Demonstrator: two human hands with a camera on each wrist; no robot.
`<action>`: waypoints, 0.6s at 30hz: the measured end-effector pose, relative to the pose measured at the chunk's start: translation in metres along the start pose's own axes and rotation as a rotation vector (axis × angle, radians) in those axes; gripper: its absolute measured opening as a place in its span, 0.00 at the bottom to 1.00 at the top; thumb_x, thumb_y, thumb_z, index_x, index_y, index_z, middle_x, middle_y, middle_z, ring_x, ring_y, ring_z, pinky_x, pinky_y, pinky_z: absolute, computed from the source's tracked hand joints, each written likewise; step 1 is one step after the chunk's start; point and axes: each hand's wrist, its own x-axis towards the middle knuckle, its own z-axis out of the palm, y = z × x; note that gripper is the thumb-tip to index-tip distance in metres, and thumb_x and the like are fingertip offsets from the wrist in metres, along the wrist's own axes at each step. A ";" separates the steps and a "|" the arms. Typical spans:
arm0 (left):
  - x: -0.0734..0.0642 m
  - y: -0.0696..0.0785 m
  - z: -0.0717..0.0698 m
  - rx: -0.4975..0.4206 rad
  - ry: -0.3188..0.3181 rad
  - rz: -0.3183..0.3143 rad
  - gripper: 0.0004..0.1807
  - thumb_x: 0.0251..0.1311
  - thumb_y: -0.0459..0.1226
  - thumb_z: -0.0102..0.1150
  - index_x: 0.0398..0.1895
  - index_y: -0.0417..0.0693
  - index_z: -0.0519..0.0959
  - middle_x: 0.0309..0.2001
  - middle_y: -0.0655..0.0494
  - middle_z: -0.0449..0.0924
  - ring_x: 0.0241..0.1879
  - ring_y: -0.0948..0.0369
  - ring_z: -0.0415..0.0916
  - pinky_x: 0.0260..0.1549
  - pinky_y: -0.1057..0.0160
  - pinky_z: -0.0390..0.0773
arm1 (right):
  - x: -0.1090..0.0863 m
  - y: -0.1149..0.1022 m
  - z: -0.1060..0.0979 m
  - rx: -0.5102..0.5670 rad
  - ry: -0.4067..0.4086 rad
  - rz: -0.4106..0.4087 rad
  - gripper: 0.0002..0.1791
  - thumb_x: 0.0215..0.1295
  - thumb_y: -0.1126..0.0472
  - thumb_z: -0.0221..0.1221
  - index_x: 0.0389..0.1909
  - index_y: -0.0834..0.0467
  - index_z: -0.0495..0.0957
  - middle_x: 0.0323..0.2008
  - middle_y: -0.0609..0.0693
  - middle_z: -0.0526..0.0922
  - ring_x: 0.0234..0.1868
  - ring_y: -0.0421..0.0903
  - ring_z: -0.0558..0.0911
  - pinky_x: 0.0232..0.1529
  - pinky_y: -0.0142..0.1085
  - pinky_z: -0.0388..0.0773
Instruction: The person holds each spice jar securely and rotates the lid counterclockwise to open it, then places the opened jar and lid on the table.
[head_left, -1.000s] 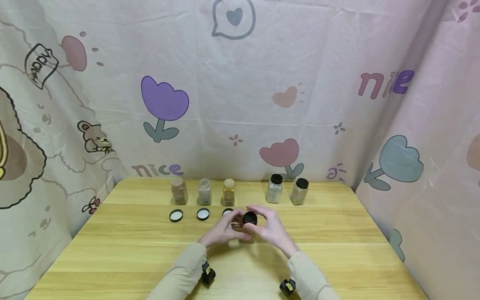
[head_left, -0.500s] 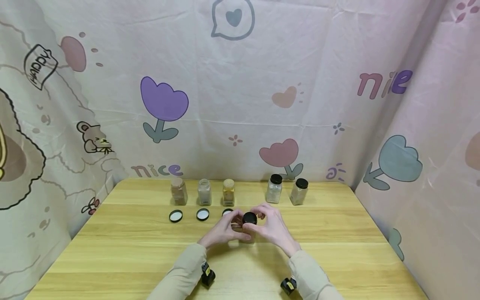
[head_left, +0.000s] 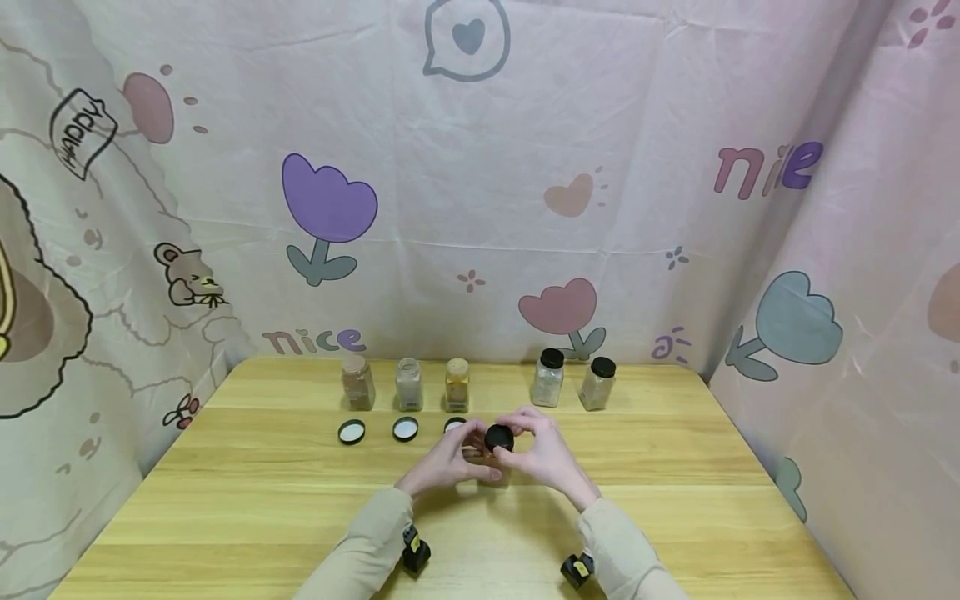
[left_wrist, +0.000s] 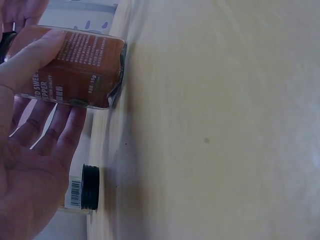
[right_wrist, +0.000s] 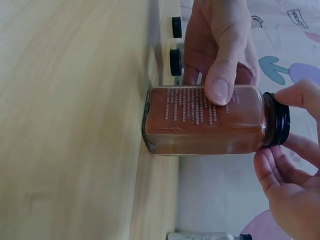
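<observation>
A square-sided glass spice jar of red-brown powder (right_wrist: 200,145), with sweet pepper named on its label, stands upright on the table between both hands. My left hand (head_left: 447,462) grips its body, the thumb across the printed side in the left wrist view. The black lid (right_wrist: 278,120) sits on the jar's mouth. My right hand (head_left: 551,457) pinches that lid at its rim between thumb and fingers. In the head view the hands hide much of the jar's body. Just beyond the left hand lies a loose lid (head_left: 454,422), partly covered by its fingers.
Along the back left stand three lidless jars: brownish (head_left: 359,388), pale (head_left: 409,389) and yellow (head_left: 457,392). Two more loose lids, one left (head_left: 352,432) and one middle (head_left: 406,428), lie before them. Back right are two black-capped jars, one taller-looking (head_left: 549,382) and its neighbour (head_left: 598,387).
My right fingers loosened from the lid half a second ago and now pinch it again. The left hand and the jar have kept their place.
</observation>
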 end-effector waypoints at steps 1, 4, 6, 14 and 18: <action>0.000 0.000 0.000 0.001 0.000 0.000 0.26 0.53 0.37 0.76 0.52 0.44 0.74 0.48 0.47 0.82 0.46 0.63 0.80 0.53 0.68 0.83 | 0.000 0.001 0.001 -0.001 -0.005 -0.011 0.21 0.52 0.64 0.71 0.50 0.59 0.85 0.42 0.48 0.85 0.43 0.42 0.80 0.49 0.31 0.79; -0.001 -0.001 0.001 0.004 0.004 -0.003 0.26 0.53 0.37 0.76 0.52 0.43 0.74 0.48 0.47 0.83 0.46 0.63 0.80 0.53 0.69 0.83 | -0.001 0.000 0.002 0.008 -0.001 -0.030 0.23 0.53 0.63 0.71 0.53 0.59 0.84 0.46 0.50 0.86 0.44 0.44 0.81 0.51 0.34 0.80; -0.001 -0.001 0.001 0.005 0.008 0.003 0.25 0.53 0.37 0.76 0.51 0.43 0.74 0.48 0.47 0.83 0.46 0.62 0.80 0.53 0.69 0.83 | -0.002 -0.001 0.003 0.014 0.024 -0.022 0.23 0.53 0.61 0.73 0.53 0.57 0.83 0.48 0.50 0.85 0.45 0.46 0.81 0.51 0.36 0.81; -0.001 -0.003 0.001 0.019 0.018 0.019 0.25 0.53 0.38 0.77 0.50 0.44 0.74 0.47 0.47 0.83 0.46 0.63 0.80 0.52 0.68 0.83 | -0.002 -0.005 0.005 0.007 0.112 -0.009 0.23 0.47 0.58 0.78 0.46 0.57 0.86 0.42 0.49 0.87 0.40 0.43 0.81 0.45 0.32 0.79; -0.001 -0.004 0.001 0.020 0.013 0.027 0.25 0.53 0.38 0.76 0.50 0.44 0.74 0.47 0.47 0.83 0.46 0.64 0.80 0.52 0.68 0.83 | -0.003 -0.005 0.004 0.021 0.110 -0.015 0.21 0.48 0.62 0.77 0.46 0.58 0.86 0.42 0.50 0.88 0.40 0.43 0.82 0.45 0.31 0.80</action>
